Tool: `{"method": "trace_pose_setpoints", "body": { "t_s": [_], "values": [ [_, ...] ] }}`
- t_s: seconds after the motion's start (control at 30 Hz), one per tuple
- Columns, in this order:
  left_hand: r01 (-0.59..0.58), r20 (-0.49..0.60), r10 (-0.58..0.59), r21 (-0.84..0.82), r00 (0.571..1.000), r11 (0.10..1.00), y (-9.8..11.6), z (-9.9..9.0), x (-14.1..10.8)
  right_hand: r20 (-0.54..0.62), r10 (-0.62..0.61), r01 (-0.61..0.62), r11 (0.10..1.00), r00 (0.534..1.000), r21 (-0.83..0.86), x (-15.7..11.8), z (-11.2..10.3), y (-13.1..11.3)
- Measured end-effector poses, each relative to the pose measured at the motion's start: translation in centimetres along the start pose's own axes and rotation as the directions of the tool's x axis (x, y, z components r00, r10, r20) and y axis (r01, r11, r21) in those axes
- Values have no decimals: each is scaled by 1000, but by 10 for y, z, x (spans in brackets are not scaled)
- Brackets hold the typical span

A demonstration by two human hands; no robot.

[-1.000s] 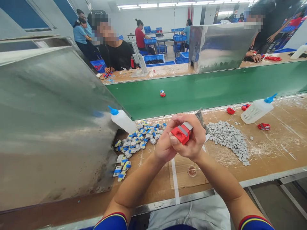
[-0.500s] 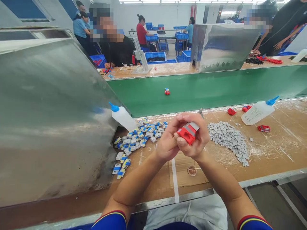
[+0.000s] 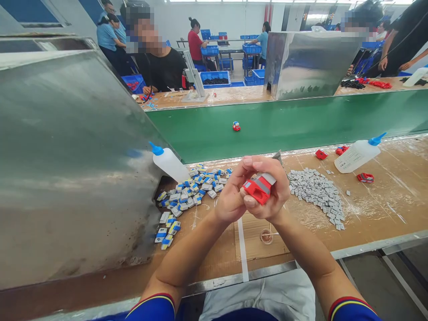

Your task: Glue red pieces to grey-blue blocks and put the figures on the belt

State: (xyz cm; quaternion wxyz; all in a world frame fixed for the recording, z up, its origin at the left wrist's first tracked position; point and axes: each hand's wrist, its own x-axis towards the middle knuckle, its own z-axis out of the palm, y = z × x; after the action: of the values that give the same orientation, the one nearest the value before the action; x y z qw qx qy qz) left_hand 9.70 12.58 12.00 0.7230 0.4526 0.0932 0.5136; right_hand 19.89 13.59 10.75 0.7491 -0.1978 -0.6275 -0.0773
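A red plastic toy part (image 3: 258, 189) with a grey band is gripped in both hands, held just above a tan workbench (image 3: 394, 209). The left hand (image 3: 230, 196) and right hand (image 3: 270, 191) clasp around it, their fingers (image 3: 254, 164) closed and the right thumb lying across its face; so tight a two-handed hold suggests firm pressure on the part. Left of the red part, a loose heap of small blue-and-white pieces (image 3: 190, 191) spreads beside a white squeeze bottle with a blue nozzle (image 3: 169, 164). Right of it lies a heap of small grey pieces (image 3: 316, 194), with a matching squeeze bottle (image 3: 357, 156) farther out. Both heaps seem placed within easy reach of the hands. Below it, a small glass dish (image 3: 266, 236) stands on a cardboard sheet (image 3: 254, 240). Beyond it runs a green conveyor belt (image 3: 267, 120) carrying a small red-and-blue toy (image 3: 236, 126).
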Motion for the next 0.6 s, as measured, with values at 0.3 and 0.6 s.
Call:
{"method": "trace_pose_setpoints", "body": {
  "t_s": [0.3, 0.6],
  "values": [
    [-116, 67, 105, 189, 992, 975, 7, -9, 1, 5, -63, 63, 998, 998, 19, 0, 0, -1],
    [11, 24, -16, 210, 1000, 978, 13, -15, -5, 15, -132, 133, 991, 991, -22, -2, 0, -7]
  ]
}}
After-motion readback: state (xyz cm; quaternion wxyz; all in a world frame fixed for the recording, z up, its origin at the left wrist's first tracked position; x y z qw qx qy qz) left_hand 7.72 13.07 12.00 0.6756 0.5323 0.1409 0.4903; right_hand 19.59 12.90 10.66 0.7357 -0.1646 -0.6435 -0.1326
